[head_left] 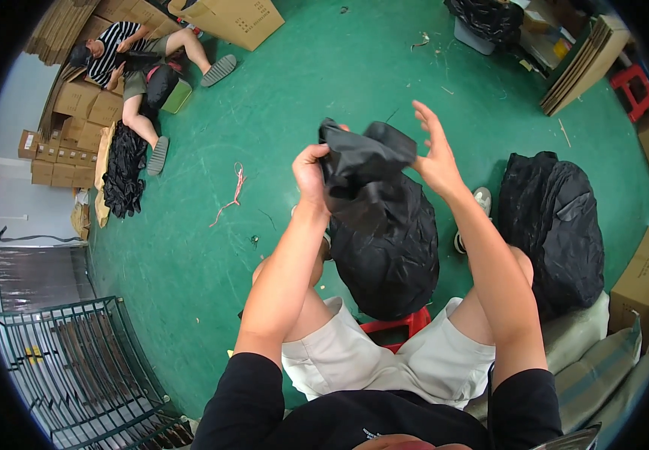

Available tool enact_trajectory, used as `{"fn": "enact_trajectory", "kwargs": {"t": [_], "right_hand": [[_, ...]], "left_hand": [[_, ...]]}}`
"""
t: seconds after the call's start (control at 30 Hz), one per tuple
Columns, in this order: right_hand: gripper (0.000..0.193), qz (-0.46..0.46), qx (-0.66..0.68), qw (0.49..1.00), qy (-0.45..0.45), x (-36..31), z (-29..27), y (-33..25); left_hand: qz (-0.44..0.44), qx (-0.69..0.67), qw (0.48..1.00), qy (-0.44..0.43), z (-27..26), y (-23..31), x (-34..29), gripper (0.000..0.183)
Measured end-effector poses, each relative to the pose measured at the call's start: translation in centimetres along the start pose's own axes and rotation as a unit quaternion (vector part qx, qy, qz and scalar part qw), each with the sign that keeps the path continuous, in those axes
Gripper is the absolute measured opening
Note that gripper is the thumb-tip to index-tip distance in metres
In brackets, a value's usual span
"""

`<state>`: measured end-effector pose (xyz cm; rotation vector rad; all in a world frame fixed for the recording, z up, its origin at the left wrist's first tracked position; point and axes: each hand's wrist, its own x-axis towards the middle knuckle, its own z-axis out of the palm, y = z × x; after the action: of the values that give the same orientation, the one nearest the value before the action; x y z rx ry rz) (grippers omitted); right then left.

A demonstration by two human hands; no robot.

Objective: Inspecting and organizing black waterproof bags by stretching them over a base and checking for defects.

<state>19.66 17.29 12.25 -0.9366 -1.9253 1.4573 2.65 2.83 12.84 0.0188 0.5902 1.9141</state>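
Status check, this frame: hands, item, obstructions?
Left hand gripping crumpled soft black item. Right hand open, fingers spread, beside it; contact unclear. Bulging black bag below; nothing visibly blocking either hand.

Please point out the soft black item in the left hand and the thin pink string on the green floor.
Soft black item [365, 159]: head view, middle of its crumpled surface.
Thin pink string [239, 181]: head view, its tangled middle part.
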Motion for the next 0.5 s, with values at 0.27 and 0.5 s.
{"fn": "enact_trajectory", "kwargs": {"t": [0.27, 0.5], "right_hand": [[0.029, 0.103, 0.293, 0.947, -0.080, 1.1, 0.0, 0.5], [0.031, 0.204, 0.324, 0.922, -0.052, 0.7, 0.8, -0.1]], "left_hand": [[0.193, 0.359, 0.908, 0.092, 1.8, -2.4, 0.3, 0.049], [0.238, 0.696, 0.676, -0.048, 2.3, -3.5, -0.2, 0.092]]}}
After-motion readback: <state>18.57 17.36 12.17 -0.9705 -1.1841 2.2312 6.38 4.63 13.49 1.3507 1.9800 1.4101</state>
